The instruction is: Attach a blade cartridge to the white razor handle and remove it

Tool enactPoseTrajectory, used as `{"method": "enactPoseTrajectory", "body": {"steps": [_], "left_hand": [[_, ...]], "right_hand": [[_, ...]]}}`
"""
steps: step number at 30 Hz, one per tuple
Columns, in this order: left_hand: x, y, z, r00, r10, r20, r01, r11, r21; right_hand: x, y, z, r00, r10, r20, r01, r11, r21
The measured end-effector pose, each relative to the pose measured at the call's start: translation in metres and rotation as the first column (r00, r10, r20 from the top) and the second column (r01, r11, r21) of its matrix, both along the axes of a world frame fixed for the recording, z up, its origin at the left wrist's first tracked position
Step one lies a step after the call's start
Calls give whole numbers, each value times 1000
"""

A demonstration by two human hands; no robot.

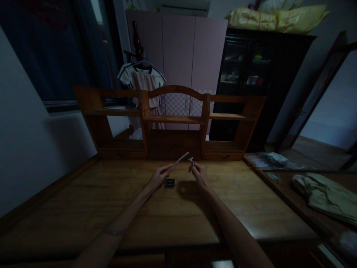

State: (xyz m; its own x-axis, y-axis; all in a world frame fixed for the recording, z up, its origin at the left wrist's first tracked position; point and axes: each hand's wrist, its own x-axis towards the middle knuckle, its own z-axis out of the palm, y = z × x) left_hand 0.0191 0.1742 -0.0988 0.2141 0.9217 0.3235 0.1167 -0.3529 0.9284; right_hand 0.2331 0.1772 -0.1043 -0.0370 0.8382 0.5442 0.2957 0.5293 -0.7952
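Observation:
My left hand (161, 175) is closed around the lower end of a thin, pale stick (181, 159), which slants up to the right. My right hand (199, 175) grips a small silver razor (191, 159) with a T-shaped head pointing up, close to the stick's upper tip but apart from it. Both hands are raised over the wooden desk (134, 208). Just below my left hand lies a small black case (170, 183) with ribbed rows, flat on the desktop. Dim light leaves the finer details of the stick and razor unclear.
A wooden shelf unit (175, 119) stands along the desk's back edge. To the right, a lower surface holds a folded light cloth (329, 195) and plastic packets (277, 159). Beyond are a pink wardrobe (178, 52), hanging clothes (145, 80) and a black cabinet (284, 70).

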Motion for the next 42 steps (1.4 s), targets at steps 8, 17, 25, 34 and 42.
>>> {"method": "enactPoseTrajectory", "body": {"steps": [8, 17, 25, 34, 42], "left_hand": [[-1, 7, -7, 998, 37, -51, -34, 998, 58], [-4, 5, -6, 992, 84, -96, -71, 989, 131], [-2, 7, -9, 986, 124, -108, -104, 980, 169], [-3, 7, -8, 985, 152, -82, -133, 970, 205], [-1, 4, -6, 980, 176, -95, -148, 957, 249]], "right_hand": [[0, 3, -2, 1000, 6, -4, -6, 1000, 11], [2, 6, -5, 1000, -18, 10, 18, 1000, 13], [2, 5, -4, 999, -30, 18, 29, 999, 12], [1, 5, -3, 1000, -11, 12, 11, 1000, 8], [1, 4, -3, 1000, -15, 22, 14, 1000, 13]]}}
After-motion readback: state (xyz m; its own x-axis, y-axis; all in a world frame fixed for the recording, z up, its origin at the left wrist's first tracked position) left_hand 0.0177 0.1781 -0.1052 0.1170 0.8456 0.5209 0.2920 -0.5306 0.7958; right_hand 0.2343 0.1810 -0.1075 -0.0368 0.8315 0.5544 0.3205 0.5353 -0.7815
